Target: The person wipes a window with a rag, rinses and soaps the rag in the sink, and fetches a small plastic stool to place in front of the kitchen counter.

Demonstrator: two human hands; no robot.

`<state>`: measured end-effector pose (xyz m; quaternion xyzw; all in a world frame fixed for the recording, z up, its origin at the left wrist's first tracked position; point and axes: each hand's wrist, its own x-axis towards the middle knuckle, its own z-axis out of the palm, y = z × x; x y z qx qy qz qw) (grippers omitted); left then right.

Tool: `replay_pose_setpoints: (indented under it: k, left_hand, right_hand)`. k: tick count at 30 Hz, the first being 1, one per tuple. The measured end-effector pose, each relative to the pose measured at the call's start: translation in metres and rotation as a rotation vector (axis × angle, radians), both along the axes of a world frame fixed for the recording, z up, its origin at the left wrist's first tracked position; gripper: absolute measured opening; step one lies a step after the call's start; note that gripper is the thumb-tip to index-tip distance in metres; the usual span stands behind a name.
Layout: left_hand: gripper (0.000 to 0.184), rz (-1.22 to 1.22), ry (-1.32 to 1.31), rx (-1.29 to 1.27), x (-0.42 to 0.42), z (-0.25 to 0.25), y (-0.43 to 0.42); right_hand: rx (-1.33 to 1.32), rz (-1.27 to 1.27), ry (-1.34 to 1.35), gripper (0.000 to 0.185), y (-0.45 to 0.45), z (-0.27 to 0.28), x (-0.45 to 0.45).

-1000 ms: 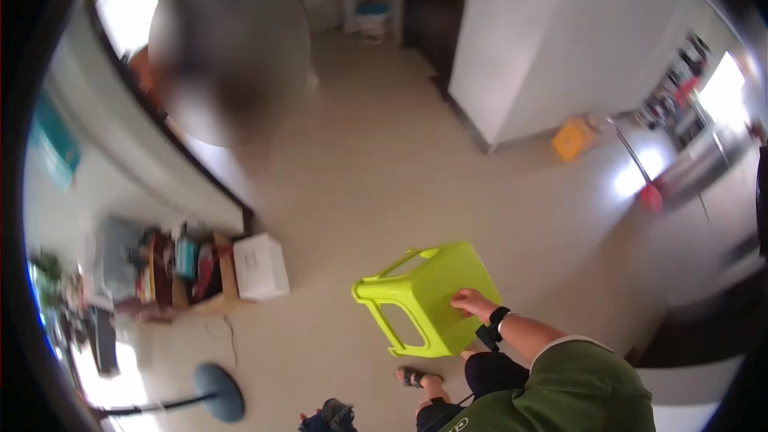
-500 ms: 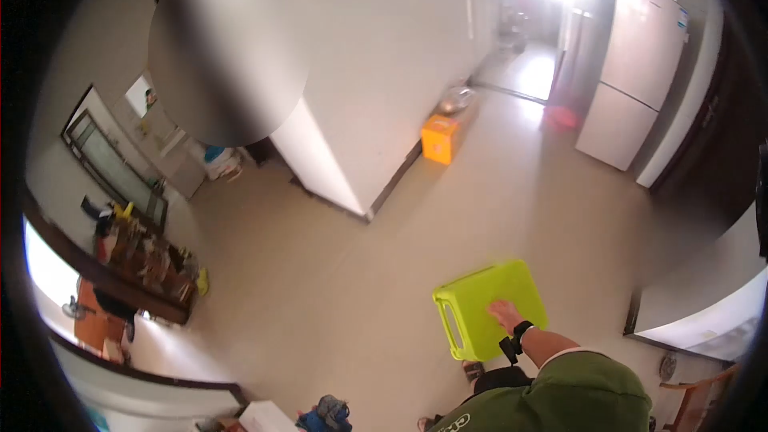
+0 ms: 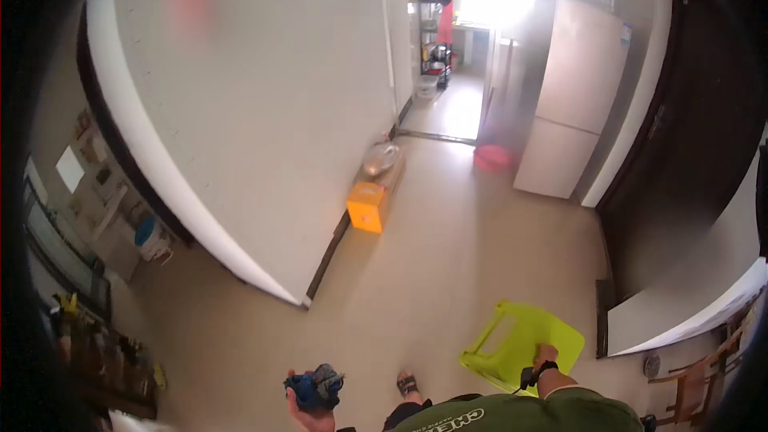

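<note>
My right hand (image 3: 546, 354), with a dark band at the wrist, grips the broad top of a lime-green plastic stool (image 3: 520, 332); the fingertips are hidden. The stool is tilted beside my right leg, its open-framed side towards the left. At the bottom, left of my body, my left hand (image 3: 306, 414) holds a bunched blue-grey cloth (image 3: 322, 384). The cloth sits on the palm with fingers curled around its edge. My sandalled foot (image 3: 408, 384) shows on the floor between the two hands.
An orange box (image 3: 367, 208) and a clear plastic bag (image 3: 381, 159) lie along the wall. Further off are a red basin (image 3: 492, 158), a fridge (image 3: 572, 96) and a black shelf rack (image 3: 436, 28) past a doorway. A dark door (image 3: 680, 112) and wooden chair (image 3: 696, 388) stand right.
The view has swung left and forward along the room. My left hand with the cloth has come up further into view. The stool has turned and sits lower right, still in my right hand.
</note>
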<state>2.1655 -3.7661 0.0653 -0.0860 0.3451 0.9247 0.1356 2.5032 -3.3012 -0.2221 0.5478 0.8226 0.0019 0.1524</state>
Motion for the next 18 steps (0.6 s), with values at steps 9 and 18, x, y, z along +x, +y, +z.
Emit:
replay_pose_setpoints:
  k: [9, 18]
  left_hand:
    - [0.051, -0.332, 0.059, 0.098, -0.173, 0.033, 0.163]
    - [0.050, -0.474, 0.076, 0.124, -0.310, 0.011, 0.346]
  right_hand:
    - [-0.106, -0.401, -0.169, 0.022, 0.074, 0.029, -0.058]
    - [-0.440, -0.956, -0.068, 0.044, 0.170, -0.020, -0.115]
